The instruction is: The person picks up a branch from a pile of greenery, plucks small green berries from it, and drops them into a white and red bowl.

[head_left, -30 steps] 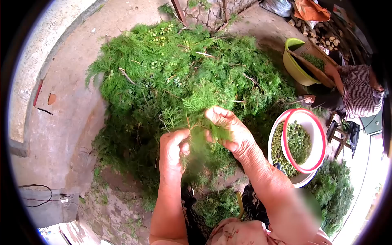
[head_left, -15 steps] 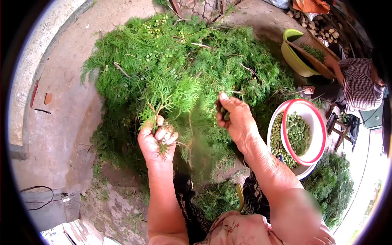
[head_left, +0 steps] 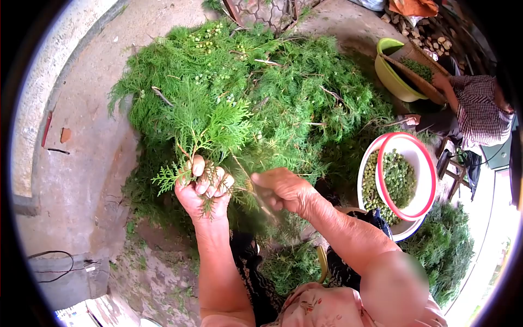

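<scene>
My left hand [head_left: 204, 189] is closed around a leafy conifer sprig [head_left: 220, 128], whose flat green fronds rise above the fist and poke out below the fingers. Just to its right, my right hand [head_left: 282, 191] is curled, its fingertips by a thin brown twig [head_left: 256, 196] that is partly blurred. What lies inside its palm is hidden. Beneath and beyond both hands spreads a large heap of cut conifer branches [head_left: 294, 92], with small pale green cones [head_left: 210, 34] on some of them.
Right of my right arm stand red-rimmed white basins [head_left: 434, 180] holding green cones [head_left: 400, 177]. Farther right, another person in a checked shirt [head_left: 479, 103] sits by a yellow-green tub [head_left: 384, 76] and a woven tray [head_left: 417, 82]. More branches [head_left: 444, 245] lie at lower right.
My right hand has moved left and down, close to my left hand; the green cones seen in its fingers before are now out of sight. My left hand shifted slightly left with the sprig.
</scene>
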Motion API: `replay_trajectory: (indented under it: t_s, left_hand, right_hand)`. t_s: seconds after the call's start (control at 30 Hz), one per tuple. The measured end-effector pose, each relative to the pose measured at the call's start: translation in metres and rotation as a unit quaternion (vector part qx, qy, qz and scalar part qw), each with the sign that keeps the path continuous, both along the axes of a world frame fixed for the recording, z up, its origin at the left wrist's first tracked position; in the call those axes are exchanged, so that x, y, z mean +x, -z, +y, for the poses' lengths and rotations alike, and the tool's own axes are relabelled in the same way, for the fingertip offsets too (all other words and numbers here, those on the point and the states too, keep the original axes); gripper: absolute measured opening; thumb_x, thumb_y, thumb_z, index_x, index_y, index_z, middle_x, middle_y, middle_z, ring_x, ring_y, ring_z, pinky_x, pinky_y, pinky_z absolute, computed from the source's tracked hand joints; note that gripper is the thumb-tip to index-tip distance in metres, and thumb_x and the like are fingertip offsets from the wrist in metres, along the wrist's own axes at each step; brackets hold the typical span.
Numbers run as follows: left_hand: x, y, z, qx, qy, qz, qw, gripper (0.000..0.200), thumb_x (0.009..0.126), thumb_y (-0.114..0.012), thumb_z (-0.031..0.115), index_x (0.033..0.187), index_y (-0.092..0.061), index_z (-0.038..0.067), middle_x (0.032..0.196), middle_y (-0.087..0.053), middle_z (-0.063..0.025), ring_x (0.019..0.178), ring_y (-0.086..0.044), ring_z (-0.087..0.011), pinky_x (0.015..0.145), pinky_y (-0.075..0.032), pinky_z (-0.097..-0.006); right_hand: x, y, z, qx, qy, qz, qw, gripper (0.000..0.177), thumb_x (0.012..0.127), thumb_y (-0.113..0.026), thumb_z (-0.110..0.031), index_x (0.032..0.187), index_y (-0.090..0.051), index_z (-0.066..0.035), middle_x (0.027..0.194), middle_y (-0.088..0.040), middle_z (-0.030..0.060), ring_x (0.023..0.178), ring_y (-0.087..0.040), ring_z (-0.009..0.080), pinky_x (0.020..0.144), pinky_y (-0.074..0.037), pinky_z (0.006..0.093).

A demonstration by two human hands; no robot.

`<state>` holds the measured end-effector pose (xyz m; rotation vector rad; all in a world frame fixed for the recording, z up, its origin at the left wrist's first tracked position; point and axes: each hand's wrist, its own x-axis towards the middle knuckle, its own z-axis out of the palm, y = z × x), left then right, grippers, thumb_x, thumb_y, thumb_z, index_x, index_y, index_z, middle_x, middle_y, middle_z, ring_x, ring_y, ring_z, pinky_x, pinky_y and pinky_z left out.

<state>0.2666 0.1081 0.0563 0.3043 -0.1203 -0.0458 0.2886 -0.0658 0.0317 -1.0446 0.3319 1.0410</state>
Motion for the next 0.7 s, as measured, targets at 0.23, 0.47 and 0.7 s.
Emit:
replay_trajectory:
  t_s: [0.23,0.47,0.7]
  left_hand:
    - [-0.005,0.011,0.01,0.081,-0.208,0.284,0.932,0.015,0.088,-0.05,0.023,0.084,-0.051,0.008,0.062,-0.052,-0.0007,0.049,-0.043,-0.0116,0.046,-0.033,-0.0263]
    - [-0.003,-0.011,0.0,0.454,-0.452,0.406,0.652,0.051,0.082,-0.061,0.011,0.128,-0.039,0.007,0.13,-0.039,-0.0104,0.116,-0.04,-0.0202,0.1,-0.027,-0.034]
    - [-0.002,-0.003,-0.015,0.557,-0.316,0.206,0.74,0.031,0.081,-0.064,0.011,0.108,-0.056,-0.002,0.087,-0.06,-0.0031,0.078,-0.053,-0.0089,0.069,-0.042,-0.02]
  right_hand:
    - [-0.002,-0.004,0.008,-0.014,0.111,-0.097,0.989,0.021,0.083,-0.063,-0.021,0.07,-0.052,-0.009,0.049,-0.043,-0.0013,0.037,-0.034,0.0091,0.033,-0.02,0.024]
    - [-0.003,-0.001,0.015,-0.093,0.162,-0.159,0.969,0.025,0.083,-0.061,-0.017,0.063,-0.05,-0.006,0.048,-0.041,-0.0027,0.039,-0.033,0.0059,0.035,-0.023,0.0225]
    - [-0.011,0.02,0.018,-0.133,0.095,-0.296,0.941,0.023,0.082,-0.059,-0.01,0.06,-0.053,-0.005,0.049,-0.044,-0.0021,0.043,-0.035,0.0055,0.039,-0.024,0.0218]
